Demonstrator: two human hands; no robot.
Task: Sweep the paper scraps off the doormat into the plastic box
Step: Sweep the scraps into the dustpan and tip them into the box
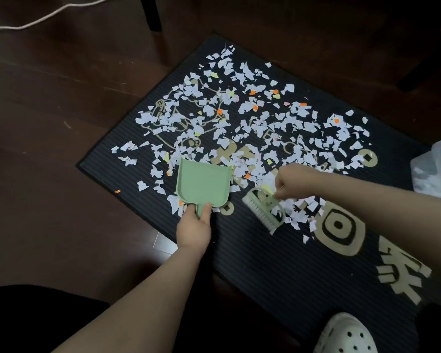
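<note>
Paper scraps (252, 118) lie thick across the doormat (252, 263), some just beside both hands, and none seem to be in the dustpan (204, 182) yet. The left hand (194, 230) grips its handle and the right hand (293, 179) clasps the brush (262, 210). This looks like early gathering. Next, brush scraps into the pan's open lip, then tip them into the plastic box (435, 169) at the right.
</note>
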